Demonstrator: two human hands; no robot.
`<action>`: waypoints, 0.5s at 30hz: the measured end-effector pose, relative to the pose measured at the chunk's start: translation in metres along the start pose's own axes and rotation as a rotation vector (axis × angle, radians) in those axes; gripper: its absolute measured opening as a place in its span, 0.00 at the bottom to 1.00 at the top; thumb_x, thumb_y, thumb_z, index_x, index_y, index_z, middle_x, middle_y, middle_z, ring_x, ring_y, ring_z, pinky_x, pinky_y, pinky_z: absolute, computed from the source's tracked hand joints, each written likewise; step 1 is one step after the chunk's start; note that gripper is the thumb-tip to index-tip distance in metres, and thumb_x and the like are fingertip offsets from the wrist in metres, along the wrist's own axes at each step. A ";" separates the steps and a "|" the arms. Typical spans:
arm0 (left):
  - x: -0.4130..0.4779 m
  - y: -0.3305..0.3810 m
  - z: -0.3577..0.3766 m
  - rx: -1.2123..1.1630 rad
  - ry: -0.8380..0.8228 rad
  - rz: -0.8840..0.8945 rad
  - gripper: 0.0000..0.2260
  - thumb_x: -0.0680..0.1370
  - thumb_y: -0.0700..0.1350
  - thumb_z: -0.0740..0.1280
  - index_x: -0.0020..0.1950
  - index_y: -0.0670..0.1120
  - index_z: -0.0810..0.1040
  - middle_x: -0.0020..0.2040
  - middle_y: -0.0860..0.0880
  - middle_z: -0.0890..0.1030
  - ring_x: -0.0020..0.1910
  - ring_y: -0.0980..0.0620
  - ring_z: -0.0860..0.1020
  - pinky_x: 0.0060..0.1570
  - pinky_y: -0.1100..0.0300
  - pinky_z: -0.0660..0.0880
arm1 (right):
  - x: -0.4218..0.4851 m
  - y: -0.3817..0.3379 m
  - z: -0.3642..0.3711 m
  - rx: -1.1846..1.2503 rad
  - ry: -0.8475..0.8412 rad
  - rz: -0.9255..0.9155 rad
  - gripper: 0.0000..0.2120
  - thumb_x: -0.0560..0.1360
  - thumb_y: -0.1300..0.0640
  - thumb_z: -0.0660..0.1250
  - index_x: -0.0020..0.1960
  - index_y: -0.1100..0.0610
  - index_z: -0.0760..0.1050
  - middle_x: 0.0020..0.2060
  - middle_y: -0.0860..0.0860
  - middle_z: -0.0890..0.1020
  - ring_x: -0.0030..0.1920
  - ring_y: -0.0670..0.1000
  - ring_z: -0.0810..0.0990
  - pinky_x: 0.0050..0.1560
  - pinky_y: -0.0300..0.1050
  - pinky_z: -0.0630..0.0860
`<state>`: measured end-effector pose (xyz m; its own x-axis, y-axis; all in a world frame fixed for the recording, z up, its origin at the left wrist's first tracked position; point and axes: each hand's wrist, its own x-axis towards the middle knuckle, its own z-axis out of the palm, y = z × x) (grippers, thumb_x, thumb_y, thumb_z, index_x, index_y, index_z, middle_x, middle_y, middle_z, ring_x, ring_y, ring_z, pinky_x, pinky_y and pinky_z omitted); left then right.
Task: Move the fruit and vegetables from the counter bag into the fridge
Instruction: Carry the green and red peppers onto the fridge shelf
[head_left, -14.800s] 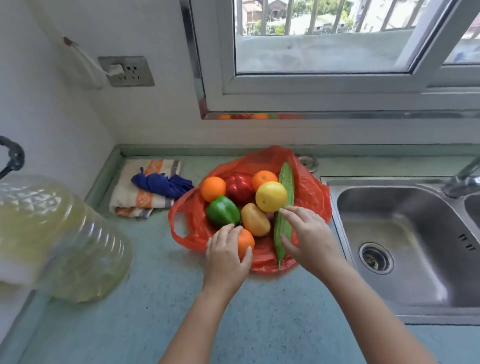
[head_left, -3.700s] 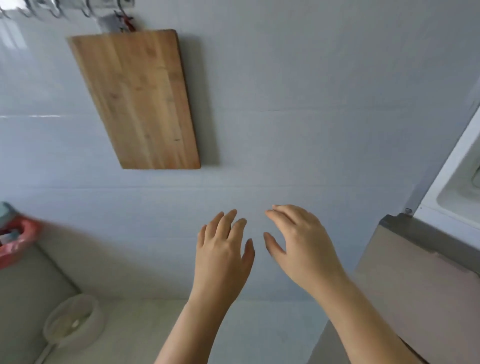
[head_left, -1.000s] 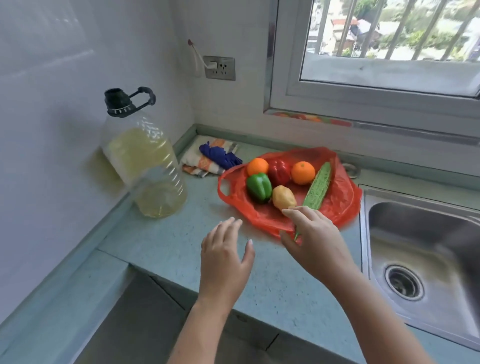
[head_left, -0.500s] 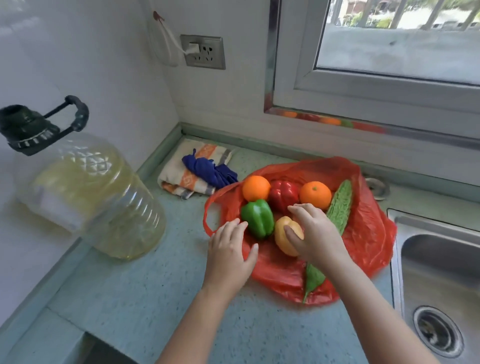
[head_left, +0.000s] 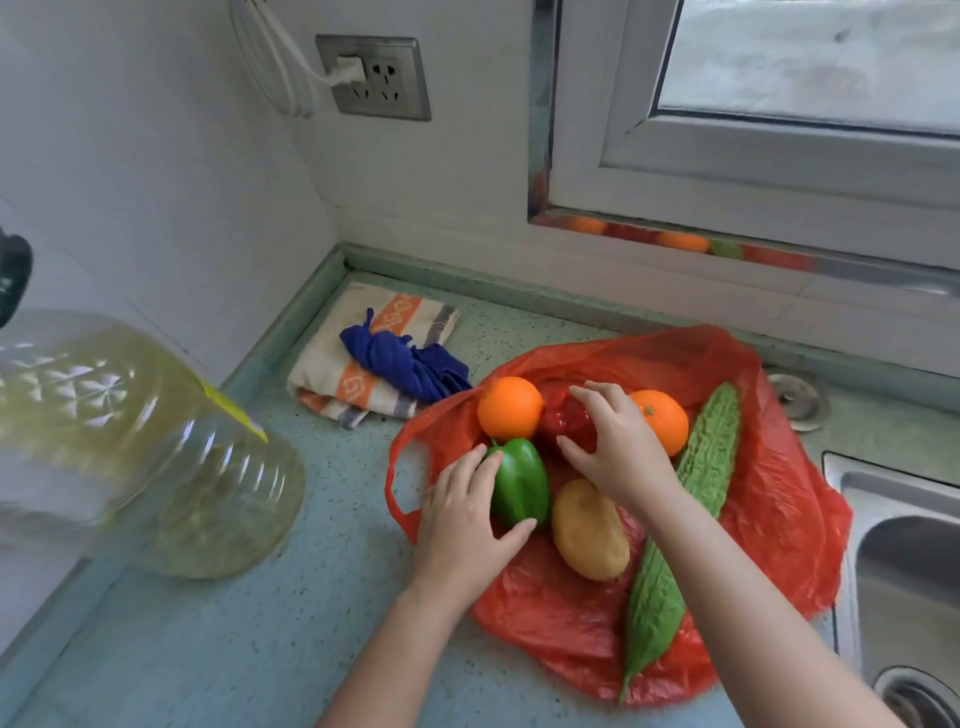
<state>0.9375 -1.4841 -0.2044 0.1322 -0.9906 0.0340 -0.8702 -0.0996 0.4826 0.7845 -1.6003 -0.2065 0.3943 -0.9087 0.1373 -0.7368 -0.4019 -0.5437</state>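
A red plastic bag (head_left: 779, 519) lies open flat on the counter with produce on it. My left hand (head_left: 462, 525) wraps around the left side of a green bell pepper (head_left: 522, 486). My right hand (head_left: 618, 452) is curled over a red bell pepper (head_left: 569, 418), which it partly hides. An orange (head_left: 509, 408) sits left of the red pepper and a second orange (head_left: 665, 418) right of it. A yellowish potato (head_left: 589, 530) lies below my right hand. A long green bitter gourd (head_left: 685, 514) runs down the bag's right side. The fridge is out of view.
A large clear jug of yellow oil (head_left: 130, 447) stands on the counter at the left. A folded striped cloth (head_left: 363, 358) with a blue rag (head_left: 410, 358) lies by the back wall. A steel sink (head_left: 904, 571) is at the right. A wall socket (head_left: 374, 78) is above.
Both hands have come from the fridge side back to the bag. In the last half second the left hand closed on the green pepper and the right hand moved off the potato onto the red pepper.
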 end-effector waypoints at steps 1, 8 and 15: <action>0.001 -0.001 0.002 0.005 -0.002 -0.008 0.33 0.72 0.57 0.68 0.73 0.49 0.61 0.73 0.51 0.61 0.71 0.53 0.57 0.67 0.62 0.50 | 0.003 0.002 0.003 0.007 -0.015 0.007 0.28 0.69 0.55 0.71 0.66 0.60 0.69 0.63 0.58 0.72 0.65 0.57 0.68 0.58 0.51 0.71; 0.008 -0.007 0.012 -0.019 -0.026 -0.027 0.38 0.69 0.58 0.70 0.74 0.50 0.57 0.73 0.51 0.60 0.71 0.53 0.57 0.69 0.58 0.54 | 0.012 0.009 0.013 0.003 -0.074 -0.020 0.34 0.66 0.57 0.74 0.69 0.57 0.65 0.65 0.59 0.68 0.67 0.57 0.65 0.60 0.51 0.69; 0.006 -0.009 0.020 0.011 -0.070 -0.032 0.44 0.67 0.60 0.71 0.75 0.52 0.49 0.74 0.50 0.56 0.72 0.52 0.57 0.69 0.56 0.58 | 0.013 0.017 0.013 -0.033 -0.110 -0.090 0.38 0.63 0.59 0.76 0.69 0.57 0.64 0.65 0.59 0.68 0.66 0.59 0.66 0.58 0.53 0.71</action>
<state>0.9371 -1.4912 -0.2259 0.1274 -0.9909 -0.0428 -0.8714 -0.1324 0.4723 0.7836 -1.6174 -0.2246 0.5157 -0.8518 0.0919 -0.7130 -0.4862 -0.5053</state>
